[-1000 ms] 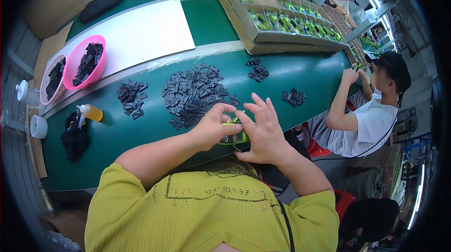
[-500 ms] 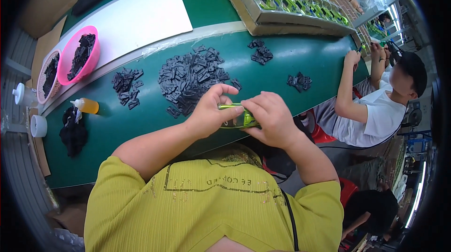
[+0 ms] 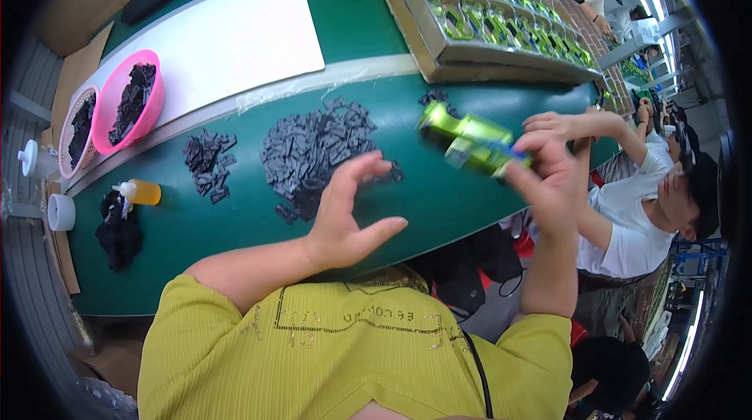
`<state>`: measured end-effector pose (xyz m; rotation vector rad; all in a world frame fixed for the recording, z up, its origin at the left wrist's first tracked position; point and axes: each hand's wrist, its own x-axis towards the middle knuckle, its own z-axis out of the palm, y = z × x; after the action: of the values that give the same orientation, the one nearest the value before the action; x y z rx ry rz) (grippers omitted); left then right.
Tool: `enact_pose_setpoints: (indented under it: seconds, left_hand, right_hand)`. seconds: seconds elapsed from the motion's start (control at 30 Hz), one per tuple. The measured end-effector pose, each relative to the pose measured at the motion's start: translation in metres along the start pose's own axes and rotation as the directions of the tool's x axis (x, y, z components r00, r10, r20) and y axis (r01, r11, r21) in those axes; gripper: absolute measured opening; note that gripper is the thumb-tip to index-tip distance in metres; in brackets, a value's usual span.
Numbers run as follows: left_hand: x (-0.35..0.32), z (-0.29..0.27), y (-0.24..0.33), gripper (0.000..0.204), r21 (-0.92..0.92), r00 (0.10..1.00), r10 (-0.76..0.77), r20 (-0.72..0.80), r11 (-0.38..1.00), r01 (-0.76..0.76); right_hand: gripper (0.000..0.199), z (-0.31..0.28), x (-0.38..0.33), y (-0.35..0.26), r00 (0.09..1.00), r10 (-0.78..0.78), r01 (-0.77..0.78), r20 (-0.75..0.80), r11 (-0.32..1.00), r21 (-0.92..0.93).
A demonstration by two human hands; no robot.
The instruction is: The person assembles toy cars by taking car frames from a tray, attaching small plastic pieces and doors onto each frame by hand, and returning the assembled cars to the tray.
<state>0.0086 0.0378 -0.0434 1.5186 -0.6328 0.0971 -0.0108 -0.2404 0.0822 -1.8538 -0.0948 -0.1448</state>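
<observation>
The right hand (image 3: 548, 177) is raised over the near edge of the green tabletop (image 3: 235, 224), its fingers (image 3: 540, 146) clamped on one end of a shiny green toy car (image 3: 470, 142), which juts out to the left of the fingertips and hangs tilted above the tabletop, blurred. The left hand (image 3: 345, 216) holds nothing: its fingers (image 3: 356, 169) are spread apart and curled loosely, well apart from the car, hovering just above the near side of a big heap of small black parts (image 3: 313, 150) in the middle of the tabletop. A smaller black heap (image 3: 207, 161) lies to the left of it, and a small orange bottle (image 3: 141, 193) lies nearer the left edge. A pink basket of black parts (image 3: 129, 99) stands at the far left. Along the far right edge sits a tray of green cars (image 3: 486, 28).
</observation>
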Motion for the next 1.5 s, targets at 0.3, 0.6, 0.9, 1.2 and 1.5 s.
enact_pose_setpoints:
  seconds: [0.3,0.6,0.9,1.2,1.5]
  left_hand:
    - [0.014,-0.012,0.002,0.03,0.053,0.924,0.087,0.373,0.992,-0.114]
    - [0.023,-0.018,-0.003,0.023,0.045,0.917,-0.022,0.399,0.999,0.005]
    - [0.022,-0.016,-0.01,0.017,0.073,0.94,0.045,0.339,0.995,-0.073]
    - [0.022,-0.02,-0.016,0.027,0.122,0.932,0.002,0.362,0.991,-0.05]
    - [0.02,-0.016,-0.02,0.032,0.149,0.925,-0.026,0.378,0.988,-0.033]
  right_hand:
    - [0.04,-0.056,0.27,0.023,0.909,-0.387,0.063,-0.158,0.501,-0.863]
    - [0.046,-0.024,0.368,0.088,0.949,-0.28,-0.024,-0.145,0.392,-0.92]
    - [0.046,-0.127,0.412,0.107,0.88,0.028,-0.471,-0.475,0.188,-0.862]
    - [0.057,-0.18,0.463,0.15,0.878,0.28,-0.472,-0.389,0.364,-0.803]
    - [0.066,-0.182,0.472,0.16,0.888,0.254,-0.447,-0.382,0.291,-0.846]
